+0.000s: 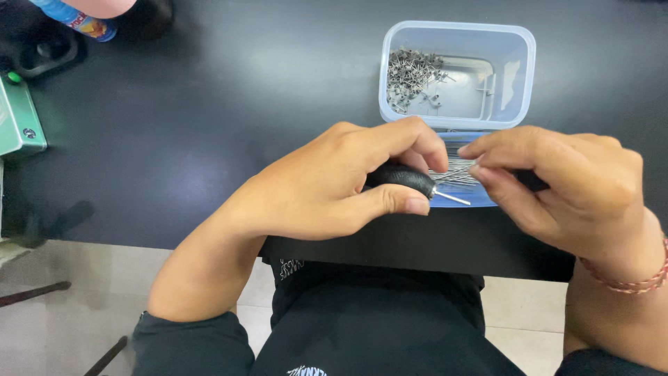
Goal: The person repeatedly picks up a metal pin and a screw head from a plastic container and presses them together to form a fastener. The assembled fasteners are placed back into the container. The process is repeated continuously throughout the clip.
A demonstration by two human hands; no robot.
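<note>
Bench, dark and wide, and we sweep from its left edge: a green box sits there, a can lies up at the far left corner, then bare top until the action near the front edge. Left hand is curled tight round a tool with a black handle, thumb pressed along the underside, fingers wrapped over the top, and its thin metal tip pokes out to the right. Just behind, toward the far edge, a clear tub holds a heap of bent pins in its left half. Closer in, a blue lid carries a bundle of straight wires, right between the two hands. Right hand comes in now, thumb and forefinger nipped together just over those wires; whether one is actually pinched there, I cannot tell, the fingertips hide it. By the look of it this is the pick-up step, a straight wire being taken to meet the tool's tip. Next move would call for a fine, steady pinch and careful lining-up with that tip, the left hand holding the tool dead level.
</note>
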